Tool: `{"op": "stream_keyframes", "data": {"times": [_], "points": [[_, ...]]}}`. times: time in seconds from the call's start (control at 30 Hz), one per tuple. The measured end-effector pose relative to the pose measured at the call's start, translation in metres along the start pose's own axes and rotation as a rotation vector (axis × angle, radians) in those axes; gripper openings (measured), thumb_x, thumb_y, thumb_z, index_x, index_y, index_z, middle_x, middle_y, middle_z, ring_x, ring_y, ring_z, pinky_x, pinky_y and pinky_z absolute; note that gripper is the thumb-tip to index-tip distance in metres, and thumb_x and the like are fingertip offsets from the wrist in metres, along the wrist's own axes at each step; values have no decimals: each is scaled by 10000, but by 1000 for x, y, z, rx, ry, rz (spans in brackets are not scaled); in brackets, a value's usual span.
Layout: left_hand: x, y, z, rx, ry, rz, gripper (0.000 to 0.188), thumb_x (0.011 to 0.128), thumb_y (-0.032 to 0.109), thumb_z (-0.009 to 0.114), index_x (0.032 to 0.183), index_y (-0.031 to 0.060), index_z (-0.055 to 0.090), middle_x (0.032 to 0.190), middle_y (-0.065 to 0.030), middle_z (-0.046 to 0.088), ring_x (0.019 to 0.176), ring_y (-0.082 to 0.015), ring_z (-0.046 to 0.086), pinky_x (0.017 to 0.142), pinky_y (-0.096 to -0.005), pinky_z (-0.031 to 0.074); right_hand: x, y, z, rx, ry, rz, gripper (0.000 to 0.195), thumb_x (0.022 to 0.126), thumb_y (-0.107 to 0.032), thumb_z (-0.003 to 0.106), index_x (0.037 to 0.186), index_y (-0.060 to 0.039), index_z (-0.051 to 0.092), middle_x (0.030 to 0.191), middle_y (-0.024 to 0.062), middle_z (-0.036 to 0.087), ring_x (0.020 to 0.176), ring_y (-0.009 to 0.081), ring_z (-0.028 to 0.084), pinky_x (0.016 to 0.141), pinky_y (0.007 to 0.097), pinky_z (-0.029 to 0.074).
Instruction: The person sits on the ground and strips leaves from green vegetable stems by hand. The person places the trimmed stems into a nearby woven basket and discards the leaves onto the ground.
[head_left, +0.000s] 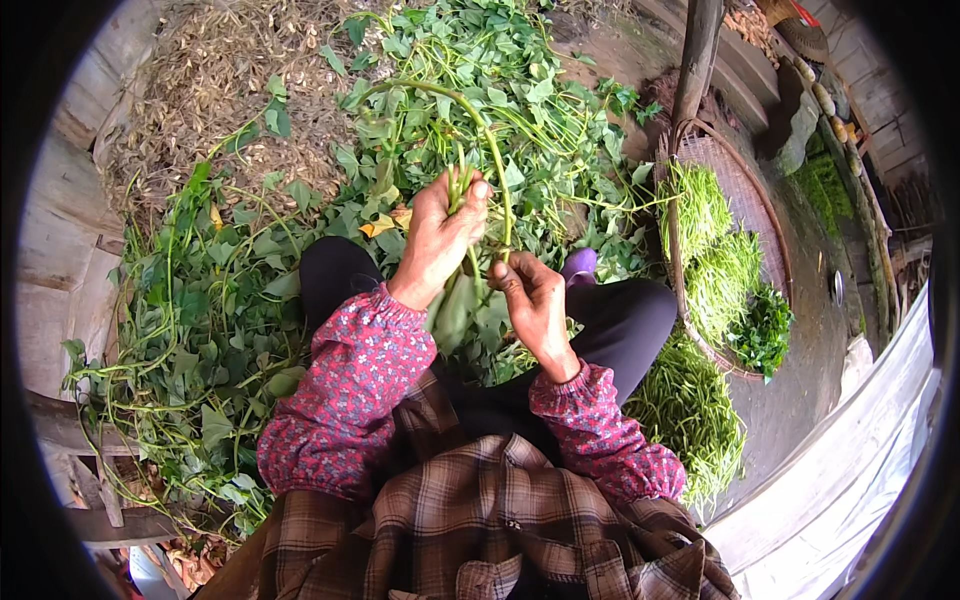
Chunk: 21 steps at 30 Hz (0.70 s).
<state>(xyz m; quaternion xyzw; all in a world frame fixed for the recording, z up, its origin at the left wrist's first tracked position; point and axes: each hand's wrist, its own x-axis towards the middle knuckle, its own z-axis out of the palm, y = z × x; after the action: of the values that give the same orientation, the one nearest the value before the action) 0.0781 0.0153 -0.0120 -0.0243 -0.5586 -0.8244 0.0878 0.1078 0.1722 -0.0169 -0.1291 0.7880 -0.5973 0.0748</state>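
Note:
My left hand (444, 229) is closed around a small bunch of green stems (457, 180), whose cut ends stick up above the thumb. A few leaves (452, 311) hang below that fist. Between thumb and fingertips, my right hand (534, 300) pinches a long green vine (491, 142). From there the vine arches up and over to the left, above my left hand. Heaped leafy vines (510, 97), which look like sweet potato vines, lie on the ground before me and spread around to my left.
A round woven basket (772, 202) at the right holds pale green stems (716, 262) and dark leaves (761, 330). More stems (690, 412) lie beside my right knee. A wooden post (694, 67) rises near the basket. Dry plant matter (232, 82) covers the upper left; white sheeting (840, 480) hangs lower right.

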Motion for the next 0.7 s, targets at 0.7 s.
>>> {"op": "stream_keyframes", "data": {"times": [0.7], "points": [[-1, 11, 7, 281, -49, -81, 140, 831, 163, 645, 872, 30, 658, 723, 7, 624, 606, -58, 526, 577, -208, 432, 2, -30, -56, 666, 91, 115, 238, 936, -191, 477, 759, -35, 511, 615, -1, 438, 505, 63, 343, 422, 196, 306]]}}
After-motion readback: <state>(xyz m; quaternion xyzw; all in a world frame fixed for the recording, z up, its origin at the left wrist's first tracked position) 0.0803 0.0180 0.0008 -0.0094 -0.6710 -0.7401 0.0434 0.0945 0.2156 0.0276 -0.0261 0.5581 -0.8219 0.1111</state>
